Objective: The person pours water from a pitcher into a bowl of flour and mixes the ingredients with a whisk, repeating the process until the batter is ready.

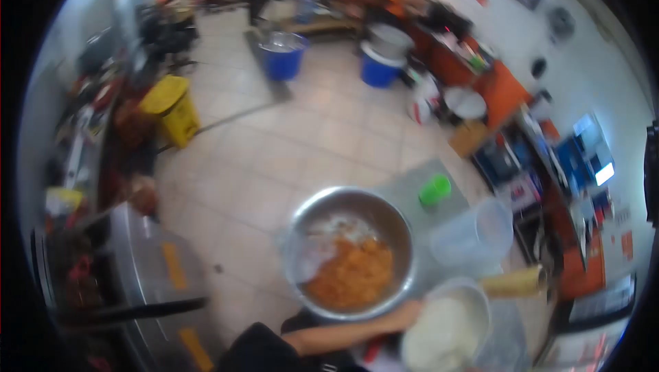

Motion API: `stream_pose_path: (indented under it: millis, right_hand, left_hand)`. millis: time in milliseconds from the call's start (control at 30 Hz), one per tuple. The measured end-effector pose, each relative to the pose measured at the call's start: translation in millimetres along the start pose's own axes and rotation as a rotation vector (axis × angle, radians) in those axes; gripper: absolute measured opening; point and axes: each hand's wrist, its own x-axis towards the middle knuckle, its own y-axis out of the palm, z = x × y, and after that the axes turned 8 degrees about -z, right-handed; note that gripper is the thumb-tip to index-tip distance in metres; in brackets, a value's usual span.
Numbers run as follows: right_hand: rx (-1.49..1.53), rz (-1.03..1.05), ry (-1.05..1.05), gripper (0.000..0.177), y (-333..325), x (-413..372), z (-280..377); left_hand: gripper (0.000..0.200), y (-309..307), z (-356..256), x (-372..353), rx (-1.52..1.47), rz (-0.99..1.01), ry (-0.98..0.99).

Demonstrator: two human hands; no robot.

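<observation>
A big metal bowl (350,255) sits on the near end of a grey worktop (405,187), close in front of the person. Inside it is a heap of orange shredded food on the near side and some white stuff on the far side. Just to the right, and nearer the person, is a white tub (480,300). It is almost full of soft, pale white stuff. Behind the tub stands a clear jug (473,235), which looks empty. A small green cup (435,190) stands farther back on the worktop, apart from the bowl. Far off on the tiled floor (274,159) are two blue buckets (283,60), each with something pale on top, and a yellow bucket (171,108). A tan thing shaped like a stick (511,281) lies between the jug and the tub, but it is too blurry to name. The whole view is blurry and bent at the edges, and the shelves at both sides are a jumble. The bottom of the tub is cut off. An arm in a dark sleeve comes up from the bottom edge and lies low along the near side of the bowl, pointing right. It looks like the left arm. The left hand (406,311) ends where the rim of the bowl meets the tub. Its fingers are blurred, so you cannot tell if the grip is spread, pressed together or pinching something.
</observation>
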Motion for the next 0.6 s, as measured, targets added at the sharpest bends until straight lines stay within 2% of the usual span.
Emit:
stream_pose_path:
  millis: [33,67,100,133,167,200,233,267,300,333,400,433,467,500,567,600]
  right_hand:
    - [-0.105,-0.211,-0.169,0.025,12.5,27.0,-26.0]
    - [-0.205,-0.402,-0.256,0.025,-6.1,39.5,-18.1]
    - [-0.132,-0.097,-0.065,0.028,1.5,70.8,9.2]
    - [-0.037,-0.143,-0.04,0.024,-47.3,67.7,76.0]
    - [0.027,-0.314,-0.178,0.02,-58.1,65.8,112.0]
    - [0.102,-0.154,0.024,0.021,-58.6,63.7,142.5]
    - [0.063,-0.069,-0.112,0.023,-81.7,45.7,169.0]
    - [0.094,-0.043,-0.042,0.023,-91.8,18.9,179.5]
    - [0.226,0.052,0.136,0.025,-101.6,2.7,187.6]
    - [0.351,0.139,0.292,0.029,-114.8,-11.3,191.6]
    - [0.31,0.156,0.294,0.033,-129.3,-43.5,179.7]
    - [0.284,0.229,0.324,0.035,-130.5,-50.6,167.0]
    - [0.254,0.294,0.347,0.038,-129.5,-54.4,154.9]
    - [0.266,0.291,0.361,0.038,-125.8,-57.0,145.0]
    - [0.241,0.128,0.565,0.04,-107.3,-55.4,129.1]
    - [0.237,0.074,0.594,0.04,-99.8,-47.1,124.6]
  left_hand:
    - [0.055,-25.3,-49.5,-10.7,-0.126,-0.092,0.038]
    - [0.047,-31.7,-53.1,-12.5,0.106,-0.139,0.138]
    - [0.039,-35.9,-50.2,-9.6,0.229,0.045,-0.055]
    - [0.038,-28.6,-37.2,-9.5,0.223,-0.014,-0.03]
    - [0.035,-31.4,-37.9,-15.3,0.254,-0.018,0.146]
    - [0.032,-31.4,-41.8,-14.3,0.315,-0.029,0.081]
    - [0.034,-29.0,-33.3,-15.6,0.247,-0.043,0.13]
    - [0.045,-34.5,-42.0,-13.3,0.286,0.056,0.015]
    - [0.051,-34.1,-40.3,-13.2,0.259,-0.023,0.128]
    - [0.055,-37.7,-59.1,-13.7,0.284,0.023,0.045]
    - [0.036,-36.6,-67.9,-17.9,0.303,-0.05,0.102]
    - [0.036,-37.1,-70.9,-19.5,0.305,-0.025,0.11]
    - [0.044,-38.2,-72.7,-19.9,0.271,-0.001,0.093]
    - [0.054,-39.5,-74.1,-19.3,0.238,0.025,0.071]
    - [0.053,-37.6,-62.7,-20.7,0.27,0.028,0.083]
    - [0.052,-36.7,-57.9,-19.4,0.301,0.018,0.086]
